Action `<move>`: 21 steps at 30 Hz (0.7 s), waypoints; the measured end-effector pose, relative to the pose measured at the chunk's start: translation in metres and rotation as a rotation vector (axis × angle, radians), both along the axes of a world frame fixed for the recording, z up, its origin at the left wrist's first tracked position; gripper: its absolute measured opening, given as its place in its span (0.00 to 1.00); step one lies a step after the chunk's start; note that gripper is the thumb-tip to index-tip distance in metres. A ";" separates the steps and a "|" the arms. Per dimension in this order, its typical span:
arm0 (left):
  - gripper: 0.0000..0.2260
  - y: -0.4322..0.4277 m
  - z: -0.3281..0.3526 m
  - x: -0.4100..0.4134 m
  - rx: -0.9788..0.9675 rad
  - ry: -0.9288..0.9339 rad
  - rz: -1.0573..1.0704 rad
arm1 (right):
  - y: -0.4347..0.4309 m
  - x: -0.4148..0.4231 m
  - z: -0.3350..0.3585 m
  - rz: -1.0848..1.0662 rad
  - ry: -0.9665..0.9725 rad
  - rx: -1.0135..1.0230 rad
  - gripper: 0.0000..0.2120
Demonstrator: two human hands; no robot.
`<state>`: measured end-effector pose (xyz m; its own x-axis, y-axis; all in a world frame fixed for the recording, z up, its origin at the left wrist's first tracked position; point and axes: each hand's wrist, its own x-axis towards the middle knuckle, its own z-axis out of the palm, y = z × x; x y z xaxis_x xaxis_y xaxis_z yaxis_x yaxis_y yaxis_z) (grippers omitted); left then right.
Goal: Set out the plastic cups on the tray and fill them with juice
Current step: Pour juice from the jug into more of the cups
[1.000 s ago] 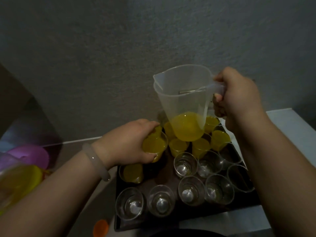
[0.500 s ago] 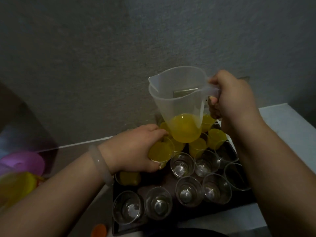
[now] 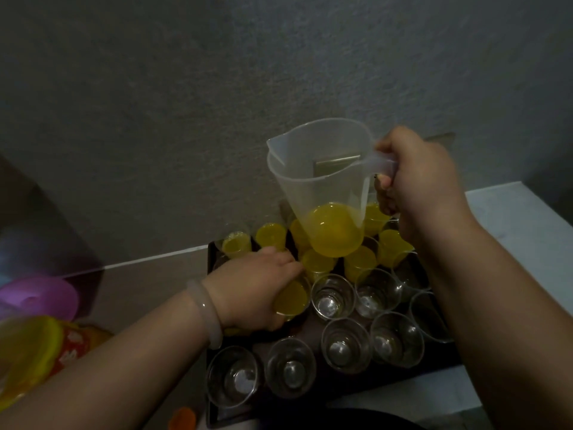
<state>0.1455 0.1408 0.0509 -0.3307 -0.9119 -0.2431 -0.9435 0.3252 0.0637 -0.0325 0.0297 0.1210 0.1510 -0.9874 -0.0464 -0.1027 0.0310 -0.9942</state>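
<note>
We have our left hand (image 3: 254, 290) wrapped round a full cup (image 3: 293, 297) near the left middle of the tray (image 3: 446, 356), apparently setting it down among the others; our right hand (image 3: 415, 178) is closed on the handle of the jug (image 3: 322, 187), held upright above the back rows with only a shallow pool of juice (image 3: 333, 229) in its base. The filled cups crowd the back of the tray on the worktop (image 3: 511, 209); the empty cups (image 3: 333, 296) fill the front rows, touching or nearly so. To do this well, we judge, we should seat the full cup flat and let go gently so its neighbours stay put, then tip the jug slowly with the spout low over one empty cup. What juice remains looks too little for every cup.
</note>
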 end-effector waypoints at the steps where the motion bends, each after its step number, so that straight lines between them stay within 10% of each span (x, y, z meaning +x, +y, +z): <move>1: 0.32 0.001 -0.004 -0.001 -0.003 -0.018 -0.011 | 0.001 0.000 0.000 0.001 -0.002 -0.001 0.16; 21: 0.37 0.008 -0.018 -0.001 0.108 -0.085 -0.015 | 0.012 -0.012 -0.004 0.023 -0.009 -0.004 0.23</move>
<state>0.1442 0.1487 0.0328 -0.3184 -0.8739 -0.3674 -0.9420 0.3352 0.0190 -0.0448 0.0415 0.1171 0.1738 -0.9839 -0.0410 -0.0947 0.0247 -0.9952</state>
